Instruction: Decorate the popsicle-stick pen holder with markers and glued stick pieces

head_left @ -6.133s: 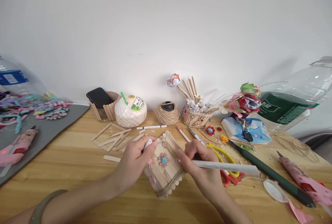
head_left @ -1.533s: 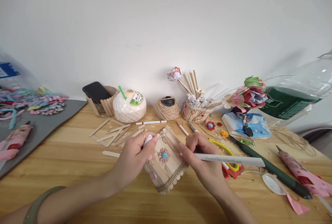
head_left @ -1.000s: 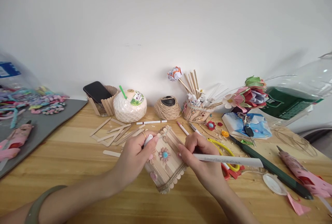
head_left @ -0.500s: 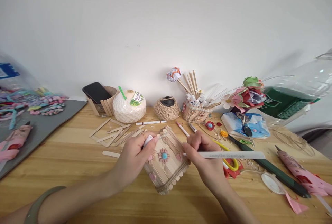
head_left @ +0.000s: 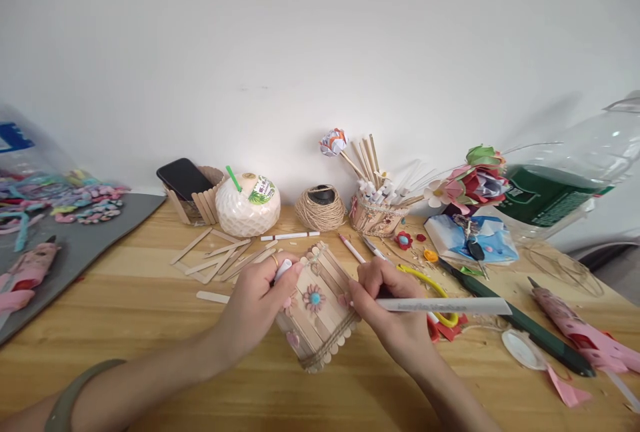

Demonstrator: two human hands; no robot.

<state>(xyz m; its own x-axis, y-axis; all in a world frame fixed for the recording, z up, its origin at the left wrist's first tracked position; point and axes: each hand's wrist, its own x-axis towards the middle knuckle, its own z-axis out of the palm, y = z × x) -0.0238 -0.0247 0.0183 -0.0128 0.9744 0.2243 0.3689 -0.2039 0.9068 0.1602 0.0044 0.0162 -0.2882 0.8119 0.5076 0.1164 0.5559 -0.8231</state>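
Tilted above the table, a craft-stick box (head_left: 330, 315) carries a pink flower with a blue centre (head_left: 314, 299), small pink hearts and a band of twine along its lower edge. My left hand (head_left: 257, 295) is closed round the box's left side, and a white marker cap (head_left: 283, 269) sits between its thumb and forefinger. In my right hand (head_left: 393, 302), a white marker (head_left: 445, 306) is pinched like a pen. Its tip end is mostly hidden by the fingers, close to the pink heart on the box's right side; whether it touches cannot be told.
Loose craft sticks (head_left: 220, 259) lie behind my left hand. A white coconut (head_left: 248, 205), a twine ball (head_left: 321, 208) and a decorated marker holder (head_left: 379, 212) stand along the wall. Yellow-handled scissors (head_left: 435, 292), a dark green stick (head_left: 530, 329) and a pink glue gun (head_left: 575, 325) lie right.
The marker's rear end has dipped slightly in my right hand. Both hands and the box stay almost where they were; the whole view has shifted a little.
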